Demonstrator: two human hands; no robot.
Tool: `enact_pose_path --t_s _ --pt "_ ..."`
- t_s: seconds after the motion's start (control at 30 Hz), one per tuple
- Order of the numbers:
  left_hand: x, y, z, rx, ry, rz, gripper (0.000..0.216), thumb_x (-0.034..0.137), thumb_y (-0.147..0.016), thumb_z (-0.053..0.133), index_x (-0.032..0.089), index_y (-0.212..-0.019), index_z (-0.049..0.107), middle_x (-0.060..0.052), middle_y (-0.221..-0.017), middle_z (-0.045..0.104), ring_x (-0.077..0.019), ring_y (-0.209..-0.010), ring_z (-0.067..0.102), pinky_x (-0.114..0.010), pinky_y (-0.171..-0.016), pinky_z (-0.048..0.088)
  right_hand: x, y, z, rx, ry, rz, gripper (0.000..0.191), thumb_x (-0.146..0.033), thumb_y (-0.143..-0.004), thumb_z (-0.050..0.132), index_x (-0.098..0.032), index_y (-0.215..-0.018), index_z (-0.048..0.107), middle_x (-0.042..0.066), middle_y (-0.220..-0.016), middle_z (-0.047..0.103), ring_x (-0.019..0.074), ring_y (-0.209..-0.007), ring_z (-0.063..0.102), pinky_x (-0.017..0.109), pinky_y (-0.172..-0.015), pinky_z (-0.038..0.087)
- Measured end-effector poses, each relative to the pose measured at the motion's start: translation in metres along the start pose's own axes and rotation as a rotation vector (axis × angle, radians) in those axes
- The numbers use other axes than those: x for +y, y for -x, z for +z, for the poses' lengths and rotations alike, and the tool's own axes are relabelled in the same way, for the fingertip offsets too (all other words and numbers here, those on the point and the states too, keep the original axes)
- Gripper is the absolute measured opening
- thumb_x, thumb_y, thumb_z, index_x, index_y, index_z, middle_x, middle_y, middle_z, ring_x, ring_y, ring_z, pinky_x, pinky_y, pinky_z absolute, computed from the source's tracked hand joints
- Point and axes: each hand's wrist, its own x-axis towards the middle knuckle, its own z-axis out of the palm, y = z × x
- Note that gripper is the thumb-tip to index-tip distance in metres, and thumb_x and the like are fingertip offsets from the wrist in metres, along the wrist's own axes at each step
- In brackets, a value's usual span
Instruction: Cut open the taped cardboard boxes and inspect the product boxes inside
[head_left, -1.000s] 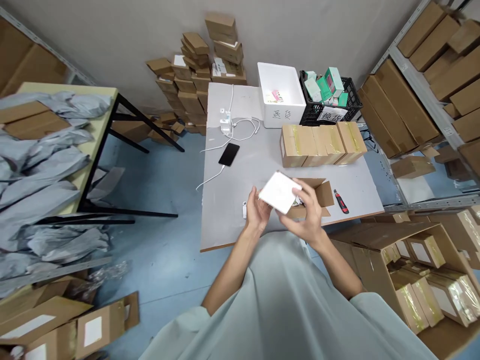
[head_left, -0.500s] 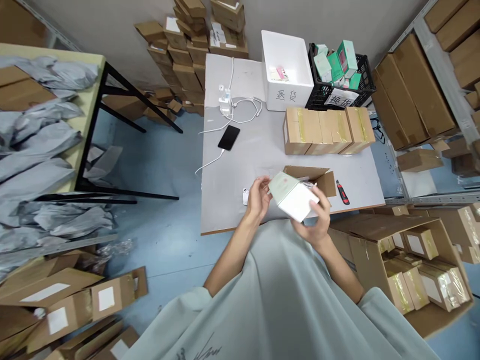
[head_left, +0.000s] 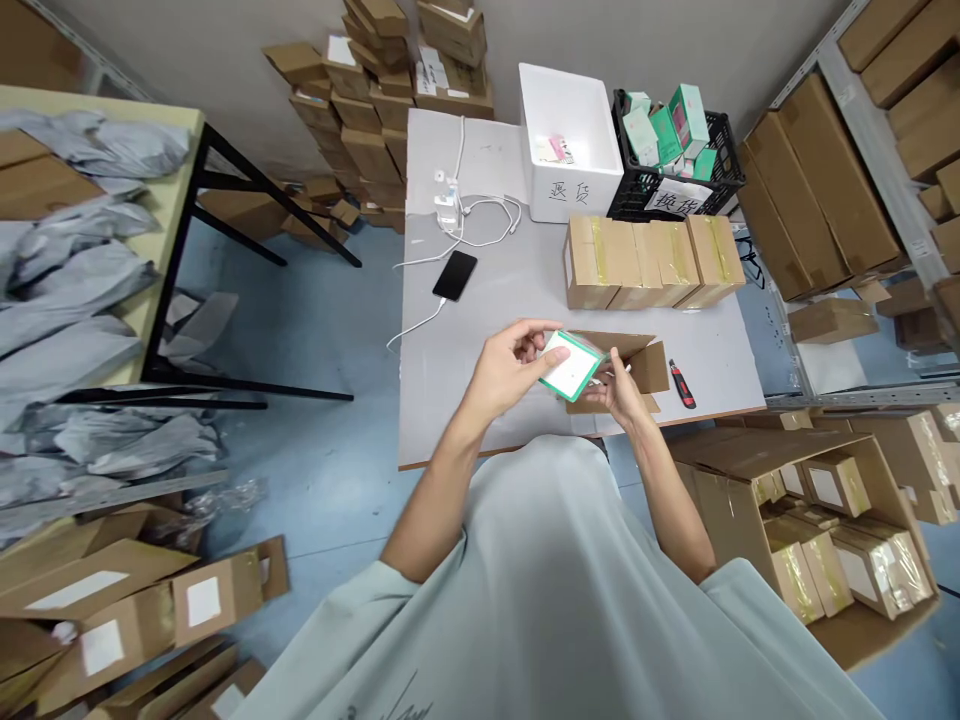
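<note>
A white box with a green border [head_left: 571, 365] is held between both hands just over an open cardboard carton [head_left: 643, 362] on the grey table [head_left: 487, 320]. My left hand [head_left: 506, 368] grips the box's left edge, thumb on top. On the right side my right hand [head_left: 621, 392] pinches its lower right corner. The carton's flaps stand open; its inside is mostly hidden by the box and hands.
A red utility knife [head_left: 683, 383] lies right of the carton. A row of taped cartons [head_left: 651, 260], a white foam box [head_left: 568, 140], a black crate of green boxes [head_left: 671, 150] and a charging phone [head_left: 454, 275] sit farther back. A large carton of packed boxes [head_left: 825, 530] stands at the right.
The box has been turned from its plain white side to show the green-bordered face and brought down over the open carton. My left hand shifted right onto it.
</note>
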Motion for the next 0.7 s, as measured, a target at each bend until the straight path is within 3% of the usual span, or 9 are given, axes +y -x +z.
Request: enact_pose_path --t_s 0.17,0.27,0.37,0.47,0.6,0.7 --pt "0.004 -0.019 0.001 0.038 0.121 -0.075 0.034 0.043 -0.077 0.100 0.021 -0.098 0.084 0.002 -0.077 0.052 -0.0144 -0.071 0.049 -0.028 -0.068 0.042 0.026 0.020 0.015 -0.269 0.081 0.325 0.071 -0.073 -0.118 0.031 -0.013 -0.117 0.069 0.010 -0.083 0.078 0.0202 -0.059 0.078 0.026 -0.055 0.064" --pt "0.001 -0.023 0.002 0.091 0.216 -0.159 0.025 0.033 -0.077 0.100 0.021 -0.090 0.082 0.003 -0.074 0.050 -0.0156 -0.072 0.051 -0.029 -0.071 0.044 0.036 0.024 0.019 -0.332 0.065 0.394 0.075 -0.069 -0.120 0.022 -0.011 -0.128 0.069 0.014 -0.094 0.082 0.0190 -0.060 0.079 0.025 -0.056 0.064" --pt "-0.001 -0.019 0.001 0.090 0.277 -0.180 0.024 0.028 -0.075 0.102 0.021 -0.089 0.083 0.003 -0.073 0.050 -0.0157 -0.071 0.051 -0.029 -0.071 0.043 0.039 0.024 0.017 -0.311 0.029 0.399 0.076 -0.070 -0.119 0.024 -0.011 -0.130 0.070 0.015 -0.097 0.082 0.0194 -0.063 0.080 0.026 -0.058 0.065" --pt "0.000 -0.009 0.002 0.004 0.237 -0.090 0.027 0.039 -0.082 0.099 0.021 -0.097 0.087 0.002 -0.071 0.054 -0.0159 -0.068 0.050 -0.028 -0.066 0.041 0.034 0.022 0.012 -0.242 -0.028 0.359 0.076 -0.078 -0.116 0.032 -0.014 -0.134 0.068 0.013 -0.102 0.081 0.0220 -0.069 0.083 0.029 -0.060 0.067" --pt "-0.003 0.008 0.007 -0.072 0.139 -0.013 0.038 0.057 -0.091 0.090 0.023 -0.109 0.090 -0.003 -0.080 0.066 -0.0184 -0.073 0.056 -0.028 -0.067 0.044 0.020 0.018 0.009 -0.216 -0.089 0.201 0.079 -0.089 -0.106 0.047 -0.022 -0.142 0.067 0.012 -0.110 0.084 0.0279 -0.083 0.085 0.035 -0.061 0.067" --pt "-0.014 0.021 0.008 -0.031 0.127 -0.056 0.045 0.057 -0.081 0.097 0.025 -0.112 0.091 -0.005 -0.091 0.071 -0.0201 -0.082 0.061 -0.029 -0.076 0.050 0.015 0.015 0.009 -0.189 -0.122 0.064 0.069 -0.085 -0.099 0.065 -0.024 -0.132 0.071 0.008 -0.107 0.085 0.0301 -0.094 0.083 0.037 -0.068 0.067"
